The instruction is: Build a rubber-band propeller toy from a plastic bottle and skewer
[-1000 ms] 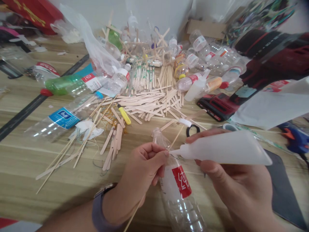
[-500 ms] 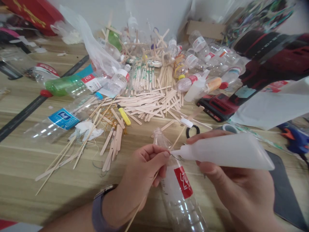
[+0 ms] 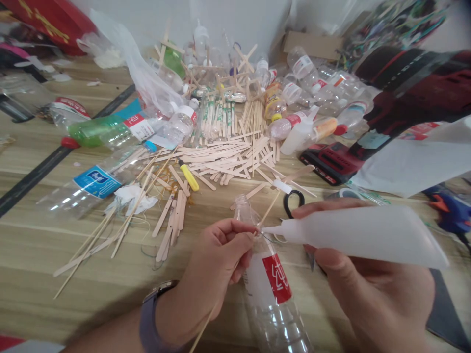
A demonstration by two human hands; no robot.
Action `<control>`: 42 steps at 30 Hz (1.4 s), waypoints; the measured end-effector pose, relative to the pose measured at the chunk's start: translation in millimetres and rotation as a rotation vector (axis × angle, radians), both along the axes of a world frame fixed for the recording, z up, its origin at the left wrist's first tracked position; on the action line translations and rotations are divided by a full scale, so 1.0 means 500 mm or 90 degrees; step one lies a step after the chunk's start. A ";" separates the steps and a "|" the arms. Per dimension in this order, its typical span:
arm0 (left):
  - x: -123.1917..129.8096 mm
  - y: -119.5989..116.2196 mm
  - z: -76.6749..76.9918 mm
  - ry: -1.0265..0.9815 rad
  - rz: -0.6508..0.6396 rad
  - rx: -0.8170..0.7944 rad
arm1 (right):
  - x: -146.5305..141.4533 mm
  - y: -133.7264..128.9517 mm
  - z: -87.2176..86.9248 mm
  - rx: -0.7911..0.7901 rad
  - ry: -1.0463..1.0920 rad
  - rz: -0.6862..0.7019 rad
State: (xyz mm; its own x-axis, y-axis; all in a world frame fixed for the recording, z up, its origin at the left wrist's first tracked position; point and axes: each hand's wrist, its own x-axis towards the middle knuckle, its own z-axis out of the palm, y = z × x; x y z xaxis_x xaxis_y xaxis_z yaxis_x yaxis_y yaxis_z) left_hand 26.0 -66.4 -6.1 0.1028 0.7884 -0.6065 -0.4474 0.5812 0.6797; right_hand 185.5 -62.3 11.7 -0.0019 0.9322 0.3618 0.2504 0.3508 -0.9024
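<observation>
My left hand (image 3: 224, 255) pinches a thin bamboo skewer (image 3: 201, 331) between thumb and fingers. A dark thread (image 3: 268, 239) trails from the pinch. My right hand (image 3: 371, 279) is closed around a white squeeze glue bottle (image 3: 353, 234), tipped sideways. Its narrow nozzle points left, close to my left fingertips; whether it touches the skewer I cannot tell. Beneath both hands lies a clear plastic bottle (image 3: 278, 318) with a red and white label, its open neck pointing away from me. Scissors (image 3: 293, 202) lie partly hidden behind my right hand.
Loose craft sticks (image 3: 221, 159) are heaped mid-table, a yellow-handled tool (image 3: 189, 176) beside them. A cordless drill (image 3: 382, 113) stands at right, near a blue glue gun (image 3: 449, 211). Several plastic bottles (image 3: 97, 181) lie at left and at the back. More skewers (image 3: 88, 245) lie front left.
The glue bottle and my right hand have shifted slightly right, drawing the nozzle back a little from my left fingertips. My left hand has barely moved and still pinches the skewer.
</observation>
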 end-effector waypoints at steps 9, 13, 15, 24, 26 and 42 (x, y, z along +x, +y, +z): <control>0.000 -0.004 -0.002 0.001 -0.006 0.011 | 0.011 0.011 -0.005 0.050 -0.096 0.067; 0.001 -0.003 -0.004 0.009 -0.018 0.021 | 0.013 0.008 -0.003 0.049 -0.101 0.054; 0.002 -0.003 -0.005 0.015 -0.021 0.028 | 0.013 0.006 -0.003 0.042 -0.108 0.064; 0.001 -0.005 -0.005 0.068 -0.045 0.063 | 0.012 -0.004 0.003 0.087 -0.124 0.025; 0.000 -0.006 -0.005 0.068 -0.048 0.067 | 0.015 -0.006 0.002 0.078 -0.131 0.032; 0.001 -0.007 -0.006 0.070 -0.050 0.077 | 0.020 -0.002 -0.010 0.055 -0.142 0.054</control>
